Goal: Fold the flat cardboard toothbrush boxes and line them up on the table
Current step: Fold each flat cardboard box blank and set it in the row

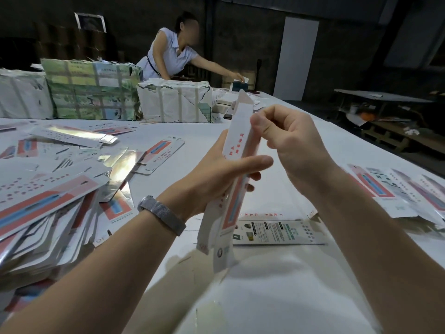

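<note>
Head view: both hands hold toothbrush box near-upright, tilted away.

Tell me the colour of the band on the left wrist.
The wrist band is silver-grey metal mesh, seen best in the head view.

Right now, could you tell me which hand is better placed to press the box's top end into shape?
The right hand, probably: its fingers pinch the box near the upper end, while the left hand is wrapped around the middle, steadying it.

Box print blurred — flat pile cut off left.
</note>
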A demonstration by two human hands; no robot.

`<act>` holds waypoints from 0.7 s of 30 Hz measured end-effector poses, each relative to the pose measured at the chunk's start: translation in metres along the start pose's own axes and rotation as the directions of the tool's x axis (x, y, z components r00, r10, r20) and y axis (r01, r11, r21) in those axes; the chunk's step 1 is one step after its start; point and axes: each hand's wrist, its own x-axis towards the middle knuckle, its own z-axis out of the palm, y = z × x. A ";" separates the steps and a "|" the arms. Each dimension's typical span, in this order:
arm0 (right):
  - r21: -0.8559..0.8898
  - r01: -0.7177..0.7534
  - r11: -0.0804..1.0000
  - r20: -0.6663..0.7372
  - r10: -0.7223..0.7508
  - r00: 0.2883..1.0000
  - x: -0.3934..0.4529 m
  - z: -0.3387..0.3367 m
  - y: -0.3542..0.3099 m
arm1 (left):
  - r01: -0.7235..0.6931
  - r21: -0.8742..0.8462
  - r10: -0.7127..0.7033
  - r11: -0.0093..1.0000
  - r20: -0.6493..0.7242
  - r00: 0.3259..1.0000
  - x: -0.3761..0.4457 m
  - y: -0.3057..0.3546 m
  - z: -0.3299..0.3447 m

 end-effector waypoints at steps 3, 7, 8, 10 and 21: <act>0.034 0.096 0.995 -0.154 -0.089 0.984 0.000 0.008 0.007 | -0.043 -0.109 0.037 0.993 -0.054 0.998 -0.002 0.001 -0.001; 0.196 0.010 0.981 -0.139 0.018 0.990 -0.006 0.028 0.022 | -0.118 -0.263 0.074 0.957 -0.174 0.982 -0.001 -0.003 0.001; 0.263 -0.011 0.965 -0.098 0.038 0.994 -0.009 0.034 0.025 | -0.131 -0.264 0.078 0.956 -0.202 0.976 0.000 -0.005 0.002; 0.356 -0.031 0.934 -0.069 0.059 0.996 -0.015 0.042 0.027 | -0.157 -0.241 0.089 0.958 -0.270 0.959 0.002 -0.009 0.005; 0.354 0.006 0.935 -0.122 0.040 0.992 -0.013 0.042 0.028 | -0.304 0.118 0.326 0.945 -0.338 0.883 0.007 -0.010 0.009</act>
